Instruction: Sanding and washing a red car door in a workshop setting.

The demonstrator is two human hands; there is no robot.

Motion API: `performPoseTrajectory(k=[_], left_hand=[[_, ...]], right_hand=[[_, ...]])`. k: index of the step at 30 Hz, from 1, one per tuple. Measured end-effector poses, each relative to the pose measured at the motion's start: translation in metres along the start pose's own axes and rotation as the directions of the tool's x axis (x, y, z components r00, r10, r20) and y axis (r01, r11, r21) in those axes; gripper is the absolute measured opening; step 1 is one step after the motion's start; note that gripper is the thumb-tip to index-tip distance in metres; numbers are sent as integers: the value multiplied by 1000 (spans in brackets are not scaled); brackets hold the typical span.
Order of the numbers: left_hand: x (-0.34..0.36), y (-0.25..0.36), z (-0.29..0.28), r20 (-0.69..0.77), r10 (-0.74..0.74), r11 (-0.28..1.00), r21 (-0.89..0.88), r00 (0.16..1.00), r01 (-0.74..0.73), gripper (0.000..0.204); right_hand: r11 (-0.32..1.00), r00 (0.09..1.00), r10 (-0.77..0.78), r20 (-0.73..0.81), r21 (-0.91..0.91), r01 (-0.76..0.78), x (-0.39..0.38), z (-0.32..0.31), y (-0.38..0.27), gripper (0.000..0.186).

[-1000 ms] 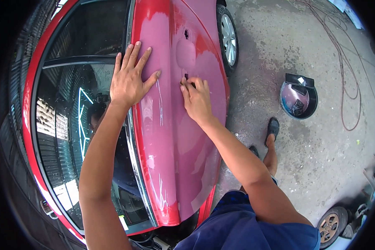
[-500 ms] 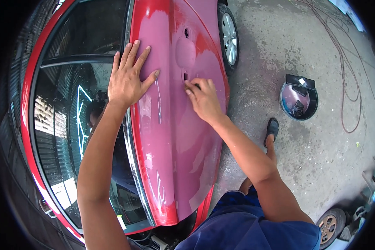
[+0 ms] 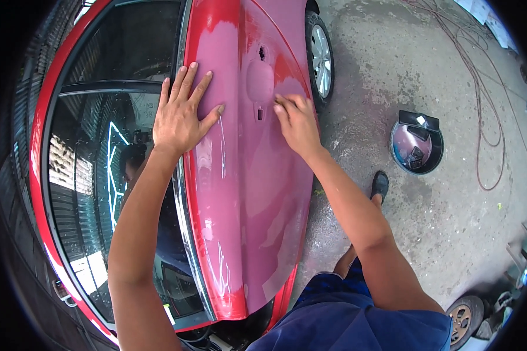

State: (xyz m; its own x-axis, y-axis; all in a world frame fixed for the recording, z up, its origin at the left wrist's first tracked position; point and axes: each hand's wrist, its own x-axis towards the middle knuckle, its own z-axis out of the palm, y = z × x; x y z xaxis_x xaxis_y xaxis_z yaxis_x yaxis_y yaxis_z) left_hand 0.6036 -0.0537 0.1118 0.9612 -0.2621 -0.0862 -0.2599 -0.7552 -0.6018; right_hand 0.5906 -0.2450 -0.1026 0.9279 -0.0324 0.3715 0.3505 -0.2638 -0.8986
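A red car door (image 3: 269, 234) with dull pink, sanded-looking patches lies in front of me. My left hand (image 3: 180, 120) rests flat on its upper edge beside the window (image 3: 123, 193), fingers spread, holding nothing. On the outer side of the door, my right hand (image 3: 298, 126) is closed, its fingertips pressed together against the panel. Whatever those fingers hold is hidden. Just left of them are a shallow handle recess (image 3: 260, 82) and a small dark slot (image 3: 259, 114). A ragged dark hole (image 3: 262, 53) sits above the recess.
A black bucket (image 3: 442, 155) with cloudy liquid and dark pads stands on the concrete floor (image 3: 369, 52) at right. Beyond it runs a loose hose (image 3: 479, 93). The car's wheel (image 3: 320, 52) is at the far end; a loose wheel (image 3: 464, 319) lies at lower right.
My right hand has shifted right and slightly away from me, off the small slot toward the door's outer side. My left hand stays on the upper edge.
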Motion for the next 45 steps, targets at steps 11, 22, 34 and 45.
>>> performPoseTrajectory(k=[11, 22, 34, 45], left_hand=[[3, 5, -7, 22, -10, 998, -64, 1000, 12, 76], [3, 0, -11, 60, -9, 997, -81, 998, 14, 77], [5, -1, -17, 37, 16, 996, -86, 999, -12, 77], [14, 17, -15, 29, 39, 993, -111, 999, -36, 76]], right_hand=[[970, 960, -214, 180, -80, 231, 23, 17, 25, 30], [972, 974, -217, 71, -80, 222, 23, 8, 16, 19], [50, 454, 691, 562, 590, -806, 8, -33, -1, 32], [17, 299, 878, 375, 597, -802, -85, -99, 71, 22]])
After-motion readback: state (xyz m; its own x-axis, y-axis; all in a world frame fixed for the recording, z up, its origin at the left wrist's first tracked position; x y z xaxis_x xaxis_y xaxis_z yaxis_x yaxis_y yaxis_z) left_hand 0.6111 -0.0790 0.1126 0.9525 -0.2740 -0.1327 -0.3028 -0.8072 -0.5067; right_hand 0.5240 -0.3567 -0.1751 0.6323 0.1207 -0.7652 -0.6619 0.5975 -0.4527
